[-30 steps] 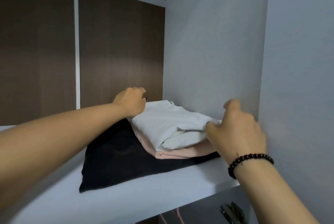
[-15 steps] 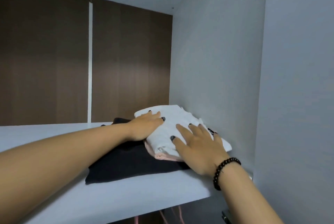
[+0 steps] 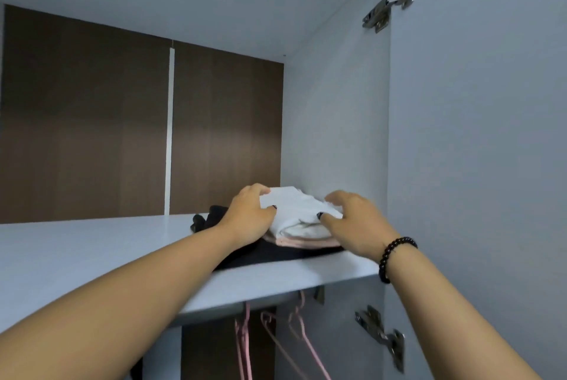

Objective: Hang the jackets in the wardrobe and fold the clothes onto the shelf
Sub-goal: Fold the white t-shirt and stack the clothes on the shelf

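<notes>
A folded white garment tops a stack on the white wardrobe shelf, at its right end by the side wall. Under it lies a folded pink garment, and under that a black one. My left hand grips the white garment's left side, fingers over the top and thumb on the front. On the garment's right side my right hand, with a dark bead bracelet at the wrist, grips the same way.
Pink wire hangers hang below the shelf. The open wardrobe door stands close on the right with metal hinges at the top and lower down. The brown back panel closes the rear.
Both hands lay flat on top of the white garment half a second ago; now their fingers curl round its two sides. The stack stays in place.
</notes>
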Available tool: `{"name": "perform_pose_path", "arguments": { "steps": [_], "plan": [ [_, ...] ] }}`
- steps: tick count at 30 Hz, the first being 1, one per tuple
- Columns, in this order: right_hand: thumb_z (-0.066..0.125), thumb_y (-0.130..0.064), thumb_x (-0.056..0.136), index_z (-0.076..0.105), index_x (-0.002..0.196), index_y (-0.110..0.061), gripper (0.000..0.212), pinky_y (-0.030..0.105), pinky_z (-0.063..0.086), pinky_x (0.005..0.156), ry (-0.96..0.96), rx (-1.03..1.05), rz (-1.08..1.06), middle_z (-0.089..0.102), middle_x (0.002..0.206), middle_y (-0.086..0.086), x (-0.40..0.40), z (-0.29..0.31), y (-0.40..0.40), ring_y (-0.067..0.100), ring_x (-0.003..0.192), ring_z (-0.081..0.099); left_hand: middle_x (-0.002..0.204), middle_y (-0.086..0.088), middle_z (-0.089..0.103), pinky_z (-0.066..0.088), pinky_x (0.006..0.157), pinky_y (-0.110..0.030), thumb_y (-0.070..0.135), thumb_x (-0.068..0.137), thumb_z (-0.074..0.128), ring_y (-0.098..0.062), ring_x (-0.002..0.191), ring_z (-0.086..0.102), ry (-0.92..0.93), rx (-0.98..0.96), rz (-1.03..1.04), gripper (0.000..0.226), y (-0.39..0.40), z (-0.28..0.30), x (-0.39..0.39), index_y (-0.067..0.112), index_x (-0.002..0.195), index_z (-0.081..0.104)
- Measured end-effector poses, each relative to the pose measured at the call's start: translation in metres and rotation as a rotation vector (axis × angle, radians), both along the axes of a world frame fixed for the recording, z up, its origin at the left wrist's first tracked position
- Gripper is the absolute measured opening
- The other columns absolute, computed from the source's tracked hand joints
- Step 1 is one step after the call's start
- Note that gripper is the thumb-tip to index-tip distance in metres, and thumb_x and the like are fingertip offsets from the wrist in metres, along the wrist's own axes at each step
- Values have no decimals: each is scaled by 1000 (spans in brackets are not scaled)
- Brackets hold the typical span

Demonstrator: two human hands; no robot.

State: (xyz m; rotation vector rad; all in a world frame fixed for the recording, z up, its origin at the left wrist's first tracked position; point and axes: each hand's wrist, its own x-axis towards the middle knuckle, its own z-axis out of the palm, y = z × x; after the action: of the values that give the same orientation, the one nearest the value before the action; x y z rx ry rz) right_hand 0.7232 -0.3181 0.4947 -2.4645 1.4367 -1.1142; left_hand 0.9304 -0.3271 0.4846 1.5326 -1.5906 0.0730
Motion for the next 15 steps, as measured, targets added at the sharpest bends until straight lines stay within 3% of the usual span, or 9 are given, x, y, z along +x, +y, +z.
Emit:
{"name": "perform_pose_path", "arguments": {
  "steps": [3,10,15],
  "plan": [
    [51,-33,93,50,130,-20,40,25,39,83,25,19,-36,53,134,0,-18,-6,49,18,114,52,139,0,44,43,96,-34,17,90,51,-19,122,46,-152,-2,51,44,50,-8,-11,17,134,45],
    [50,-35,93,56,122,-20,33,26,45,80,122,93,-109,57,124,-3,-57,-30,165,16,105,56,134,1,46,49,88,-42,20,91,48,-19,111,50,-206,19,-23,39,156,-37,-57,18,131,46],
    [49,-41,93,53,125,-21,39,37,51,89,258,113,-171,57,123,-3,-100,-44,241,18,104,59,137,4,40,46,92,-36,24,90,52,-16,120,46,-254,66,-121,43,224,-50,-114,23,132,44]
  ]
}}
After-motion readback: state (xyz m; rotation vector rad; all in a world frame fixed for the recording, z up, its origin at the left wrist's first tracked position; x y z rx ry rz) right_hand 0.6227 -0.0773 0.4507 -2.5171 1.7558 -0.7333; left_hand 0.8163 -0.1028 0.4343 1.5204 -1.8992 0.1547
